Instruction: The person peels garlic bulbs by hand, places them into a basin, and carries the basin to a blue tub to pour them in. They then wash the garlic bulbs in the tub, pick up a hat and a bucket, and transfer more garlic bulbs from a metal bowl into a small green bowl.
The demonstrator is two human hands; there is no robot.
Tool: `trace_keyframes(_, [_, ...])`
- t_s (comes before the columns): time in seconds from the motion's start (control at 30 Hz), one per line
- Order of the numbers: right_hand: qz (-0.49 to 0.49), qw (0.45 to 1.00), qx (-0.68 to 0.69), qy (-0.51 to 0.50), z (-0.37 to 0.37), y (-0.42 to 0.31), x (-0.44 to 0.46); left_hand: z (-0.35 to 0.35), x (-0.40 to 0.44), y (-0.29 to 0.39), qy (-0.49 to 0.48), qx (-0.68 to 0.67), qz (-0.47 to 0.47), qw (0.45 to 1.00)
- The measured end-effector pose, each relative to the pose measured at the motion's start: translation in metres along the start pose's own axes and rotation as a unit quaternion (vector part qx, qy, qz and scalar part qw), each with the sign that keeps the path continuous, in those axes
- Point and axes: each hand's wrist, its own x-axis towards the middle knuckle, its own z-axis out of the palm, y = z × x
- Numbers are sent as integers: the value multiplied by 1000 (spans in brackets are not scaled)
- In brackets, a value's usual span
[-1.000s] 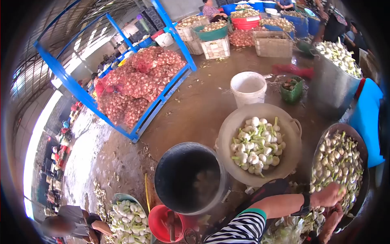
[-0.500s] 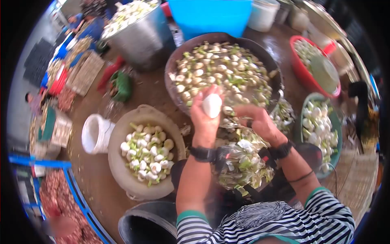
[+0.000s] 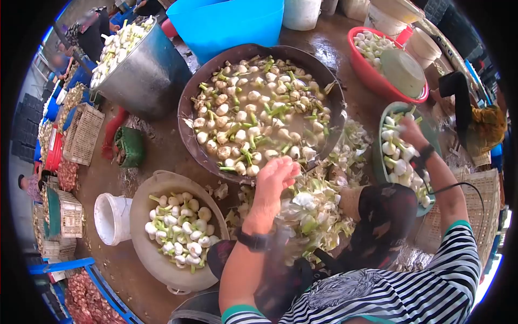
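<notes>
My left hand (image 3: 275,181) is raised over the near rim of a wide dark basin (image 3: 186,137) of murky water. Its fingers are apart, with nothing visible in them. Garlic bulbs (image 3: 251,121) with green stems float in the water. On the right, my right hand (image 3: 413,134) reaches into a green basin (image 3: 380,156) of white bulbs (image 3: 399,162). Its fingers are blurred among the bulbs, so any grip is hidden. Leafy peelings (image 3: 310,221) lie between my arms. A beige basin (image 3: 145,243) at the left holds white bulbs (image 3: 181,227).
A blue tub (image 3: 226,27) and a metal pot (image 3: 145,75) heaped with bulbs stand beyond the dark basin. At the back right is a red basin (image 3: 359,67). A white bucket (image 3: 112,216) stands at the left. Other people are at the far left and right.
The view has swung to the right. The white bulb that lay in my left hand no longer shows there. My right hand has moved from beside the left to the green basin.
</notes>
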Motion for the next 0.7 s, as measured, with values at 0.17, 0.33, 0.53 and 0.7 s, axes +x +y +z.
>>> trace_keyframes(0.17, [19,948,-291,-124,19,133,23,5,-9,5,-6,-8,-25,1000])
trace_keyframes(0.33, [-164,976,-51,-133,33,-106,99,4,-1,7,0,2,-24,1000])
trace_keyframes(0.53, [-438,852,207,-198,192,-348,142,-3,14,6,18,-28,-8,999])
trace_keyframes(0.7, [-387,853,-23,-348,270,-468,157,-18,17,7,24,-40,-26,999])
